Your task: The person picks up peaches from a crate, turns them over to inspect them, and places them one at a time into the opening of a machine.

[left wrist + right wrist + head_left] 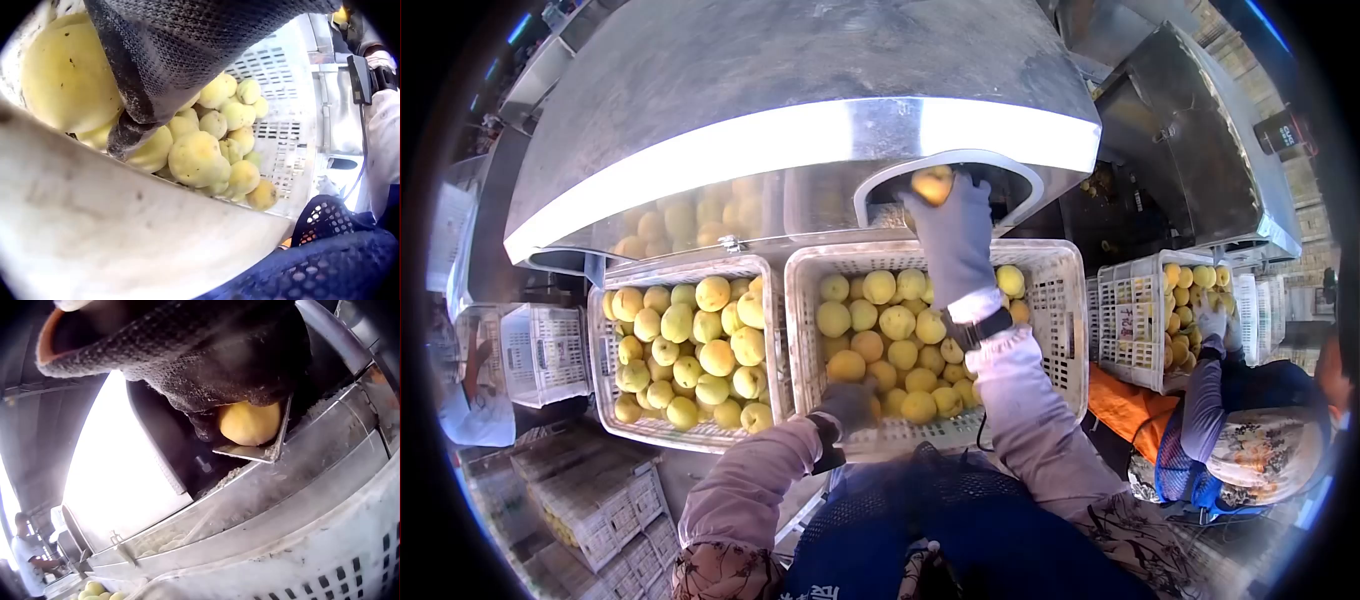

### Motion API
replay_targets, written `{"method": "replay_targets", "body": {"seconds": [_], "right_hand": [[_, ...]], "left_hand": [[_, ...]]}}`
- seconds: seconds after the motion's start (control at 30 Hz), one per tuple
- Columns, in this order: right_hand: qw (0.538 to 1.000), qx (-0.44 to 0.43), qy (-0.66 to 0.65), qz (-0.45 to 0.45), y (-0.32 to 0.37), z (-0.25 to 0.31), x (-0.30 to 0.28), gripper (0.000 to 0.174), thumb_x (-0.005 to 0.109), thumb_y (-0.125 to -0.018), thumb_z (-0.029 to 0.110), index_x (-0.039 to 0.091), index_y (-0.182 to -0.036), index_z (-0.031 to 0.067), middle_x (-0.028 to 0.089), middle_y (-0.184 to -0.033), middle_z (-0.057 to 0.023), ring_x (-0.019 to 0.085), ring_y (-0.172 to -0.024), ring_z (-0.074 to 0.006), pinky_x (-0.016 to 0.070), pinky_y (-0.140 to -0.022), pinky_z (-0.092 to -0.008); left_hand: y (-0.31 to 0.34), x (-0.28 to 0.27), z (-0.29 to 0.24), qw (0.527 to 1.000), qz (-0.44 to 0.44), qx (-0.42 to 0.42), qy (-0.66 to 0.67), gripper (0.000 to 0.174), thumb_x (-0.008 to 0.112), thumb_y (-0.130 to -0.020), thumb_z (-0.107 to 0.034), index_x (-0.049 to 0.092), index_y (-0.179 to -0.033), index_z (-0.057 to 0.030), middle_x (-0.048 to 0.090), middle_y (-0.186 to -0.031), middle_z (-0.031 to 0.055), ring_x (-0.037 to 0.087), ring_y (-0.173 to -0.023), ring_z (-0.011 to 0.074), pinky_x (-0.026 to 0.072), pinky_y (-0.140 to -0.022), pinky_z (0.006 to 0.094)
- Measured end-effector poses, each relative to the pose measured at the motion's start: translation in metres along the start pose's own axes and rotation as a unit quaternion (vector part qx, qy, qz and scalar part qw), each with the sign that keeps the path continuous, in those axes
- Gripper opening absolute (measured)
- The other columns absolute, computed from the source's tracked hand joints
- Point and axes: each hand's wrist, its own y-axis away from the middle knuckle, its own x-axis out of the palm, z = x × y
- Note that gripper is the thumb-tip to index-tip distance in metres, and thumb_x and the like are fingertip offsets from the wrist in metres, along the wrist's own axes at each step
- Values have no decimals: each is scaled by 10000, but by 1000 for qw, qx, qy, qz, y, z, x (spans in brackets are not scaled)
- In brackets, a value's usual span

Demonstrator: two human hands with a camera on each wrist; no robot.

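My right hand (957, 235), in a grey glove, holds a yellow peach (932, 184) at the oval opening (1032, 190) in the metal machine's front. In the right wrist view, the peach (250, 423) sits beneath the dark glove, right at a small angled metal plate (250, 452). Down at the near left corner of the middle crate (796, 330) is my gloved left hand (847, 405), blurred, among yellow peaches (897, 322). In the left wrist view, a large peach (69, 75) lies right beside its fingers (134, 94); I cannot tell whether they grip it.
Another white crate of peaches (690, 350) stands at the left. To the right, another person's gloved hand (1212, 318) is over a peach crate (1135, 320). The machine's metal top (800, 70) spans the back. Stacked crates (600, 490) stand on the floor at lower left.
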Motion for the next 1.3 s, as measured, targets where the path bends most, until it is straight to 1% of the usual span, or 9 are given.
{"method": "replay_targets", "body": {"seconds": [0.1,0.17,0.2,0.43,0.63,0.83,1.03,1.13,1.3], "right_hand": [[994,-27,8,-110,-10,32,1,683,883,-805,387,598,-1250,-45,595,-1336,-249,688,-1038,-397,565,-935,-464],[976,44,-211,39,5,39,-48,618,870,-836,286,588,-1262,-62,669,-1201,-233,695,-1014,-323,578,-882,-396],[979,-118,-147,-78,1,14,-37,613,870,-843,224,570,-1282,-80,699,-1145,-207,690,-999,-267,573,-838,-339],[932,106,-151,311,127,-117,-16,691,800,-901,379,558,-1421,-6,682,-1275,-232,669,-1156,-307,521,-990,-375],[942,22,-142,304,155,-122,-19,638,826,-898,301,586,-1419,23,724,-1162,-145,690,-864,-141,551,-766,-267],[819,-61,-6,571,179,-158,68,677,778,-884,283,527,-1453,15,694,-1280,-226,709,-1067,-360,549,-921,-416],[772,-221,116,585,205,-118,117,488,700,-894,305,644,-1310,56,715,-1161,-247,675,-1094,-428,535,-939,-475],[765,-197,70,609,196,-136,132,501,775,-834,252,664,-1286,66,720,-1186,-212,677,-1108,-405,534,-955,-445],[783,-132,-103,599,183,-145,84,679,783,-795,258,583,-1402,32,659,-1330,-225,664,-1172,-387,529,-1001,-442]], "left_hand": [[-2,0,35,996,-82,18,41,768,804,-787,-482,510,-1401,-126,756,-1037,190,746,-976,347,563,-830,489],[12,4,21,989,-106,58,88,674,802,-770,-432,575,-1330,-133,747,-1081,181,728,-1011,361,555,-848,495],[5,-5,24,985,-112,52,123,621,806,-740,-383,613,-1283,-153,738,-1117,162,712,-1042,367,546,-871,502],[15,-27,-1,993,-34,-24,114,845,857,-743,-441,524,-1418,-56,730,-1211,191,693,-1152,371,537,-964,456],[4,-24,9,990,-48,-39,128,842,885,-724,-386,536,-1423,-72,705,-1264,198,677,-1189,363,533,-996,449],[13,-35,25,959,29,-52,278,552,813,-800,-294,686,-1308,-116,704,-1255,147,676,-1136,287,525,-951,391],[40,-4,54,978,-90,160,97,317,639,-944,-252,711,-1208,-93,749,-1116,117,711,-1035,297,534,-895,398],[-6,54,81,840,-94,59,531,258,655,-926,-126,698,-1175,-72,739,-1046,104,711,-1014,235,549,-853,377],[85,-6,42,918,-267,162,243,281,637,-948,-145,692,-1214,-73,716,-1155,146,682,-1092,269,514,-952,340]]}}
